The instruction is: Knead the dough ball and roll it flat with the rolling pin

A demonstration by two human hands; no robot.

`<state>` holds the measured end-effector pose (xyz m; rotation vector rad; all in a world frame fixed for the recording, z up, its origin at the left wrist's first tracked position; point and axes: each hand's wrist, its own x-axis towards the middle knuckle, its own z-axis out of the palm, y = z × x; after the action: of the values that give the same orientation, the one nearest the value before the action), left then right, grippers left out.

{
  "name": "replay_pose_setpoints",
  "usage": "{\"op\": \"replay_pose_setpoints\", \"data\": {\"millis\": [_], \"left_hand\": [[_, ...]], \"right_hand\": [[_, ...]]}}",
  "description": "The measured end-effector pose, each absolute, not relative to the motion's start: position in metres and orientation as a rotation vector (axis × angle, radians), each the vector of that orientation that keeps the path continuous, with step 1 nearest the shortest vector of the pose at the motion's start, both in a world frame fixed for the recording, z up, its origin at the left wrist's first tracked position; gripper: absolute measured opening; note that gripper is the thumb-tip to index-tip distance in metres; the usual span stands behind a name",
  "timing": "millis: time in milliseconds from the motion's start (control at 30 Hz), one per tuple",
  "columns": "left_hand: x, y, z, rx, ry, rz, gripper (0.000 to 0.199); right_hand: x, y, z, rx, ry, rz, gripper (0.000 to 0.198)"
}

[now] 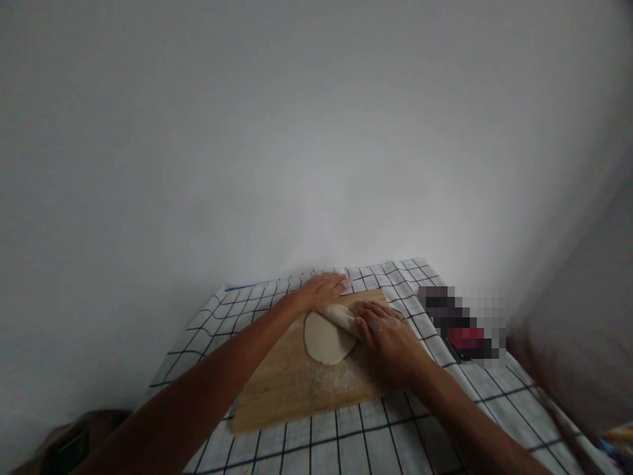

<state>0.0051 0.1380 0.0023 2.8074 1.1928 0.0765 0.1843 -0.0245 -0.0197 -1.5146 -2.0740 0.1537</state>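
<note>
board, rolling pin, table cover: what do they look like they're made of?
Board: looks like wood, light tan, matte, dusted with flour.
Rolling pin: pale, flour-coated, probably wood; mostly hidden under the left hand and right hand.
Table cover: white with a dark grid; cloth or plastic sheet, can't tell.
Disc: soft pale dough.

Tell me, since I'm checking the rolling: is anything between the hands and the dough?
Only the rolling pin. Both the left hand and the right hand press on it, and it lies on the far edge of the dough on the board.
</note>
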Motion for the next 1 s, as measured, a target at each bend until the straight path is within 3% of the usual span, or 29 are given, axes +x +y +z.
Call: {"op": "replay_pose_setpoints", "data": {"millis": [400, 700, 867, 1000], "left_hand": [[-0.043, 0.083, -0.006, 2.868, 1.327, 0.232, 0.054], [-0.08, 0.002, -0.016, 2.999, 1.382, 0.396, 0.052], [-0.095, -0.03, -0.022, 3.029, 1.402, 0.411, 0.06], [-0.09, -0.003, -0.019, 3.064, 1.363, 0.327, 0.057]], "right_hand": [[0.189, -0.025, -0.013, -1.443, -2.05, 0.335, 0.04], [0.189, -0.027, -0.013, -1.438, -2.127, 0.274, 0.036], [0.19, -0.028, -0.013, -1.369, -2.231, 0.248, 0.049], [0.19, -0.03, -0.014, -1.338, -2.257, 0.255, 0.062]]}}
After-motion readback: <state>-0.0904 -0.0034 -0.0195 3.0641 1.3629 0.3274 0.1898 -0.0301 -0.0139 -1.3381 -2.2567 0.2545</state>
